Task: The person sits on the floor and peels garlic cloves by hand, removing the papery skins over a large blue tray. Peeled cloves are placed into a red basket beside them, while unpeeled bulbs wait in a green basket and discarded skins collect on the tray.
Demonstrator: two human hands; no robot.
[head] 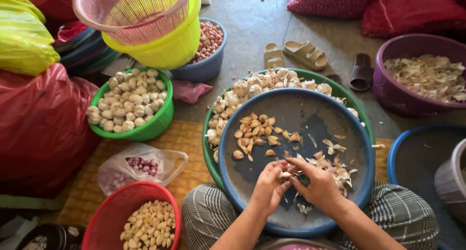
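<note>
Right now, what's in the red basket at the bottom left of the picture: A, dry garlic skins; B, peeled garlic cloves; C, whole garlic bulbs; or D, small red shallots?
B: the red basket holds pale, smooth peeled garlic cloves, while the whole garlic bulbs fill the green bowl and the dry skins lie in the purple tub.

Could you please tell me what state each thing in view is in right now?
left hand: closed on a garlic clove.
right hand: pinching the same clove.
blue basin: holds loose cloves and peel scraps.
green basin: garlic bulbs heaped along its far side.
green basket: full of garlic bulbs.
red basket: part full of peeled cloves.
purple tub: holds dry skins.
plastic bag: open.
</note>
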